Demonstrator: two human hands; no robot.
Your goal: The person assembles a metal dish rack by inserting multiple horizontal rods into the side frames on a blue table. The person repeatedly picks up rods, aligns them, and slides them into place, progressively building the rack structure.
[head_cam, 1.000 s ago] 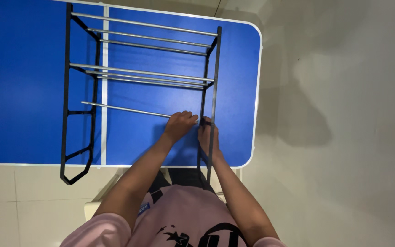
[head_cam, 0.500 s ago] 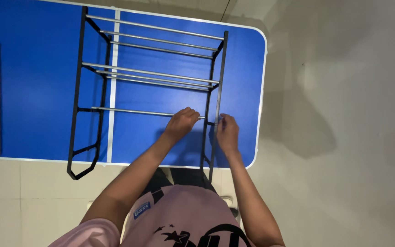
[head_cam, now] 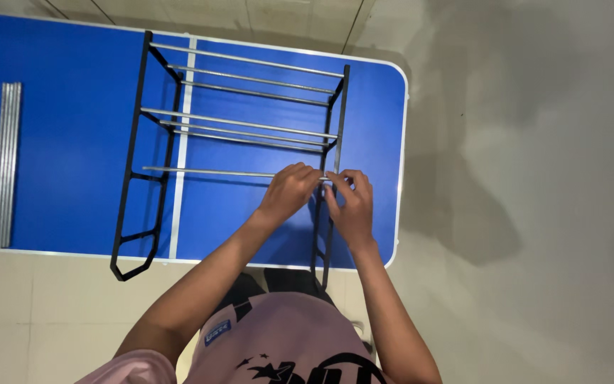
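A black metal rack frame (head_cam: 133, 163) with several silver crossbars lies on a blue table (head_cam: 58, 178). My left hand (head_cam: 289, 190) grips the right end of the nearest silver rod (head_cam: 207, 172), which spans from the left side frame towards the right one. My right hand (head_cam: 352, 206) pinches the same rod's tip where it meets the black right side frame (head_cam: 337, 121). Both hands touch at the joint, which hides the rod's end.
A bundle of loose silver rods (head_cam: 5, 163) lies on the table's left part. A white stripe (head_cam: 182, 149) runs across the table under the rack. The table's right edge (head_cam: 401, 178) borders a grey tiled floor. The rack's lower ends overhang the near edge.
The view has shifted, so the rack and table appear further right and the loose rods came into view. My right hand moved from the side frame's edge onto the rod's tip.
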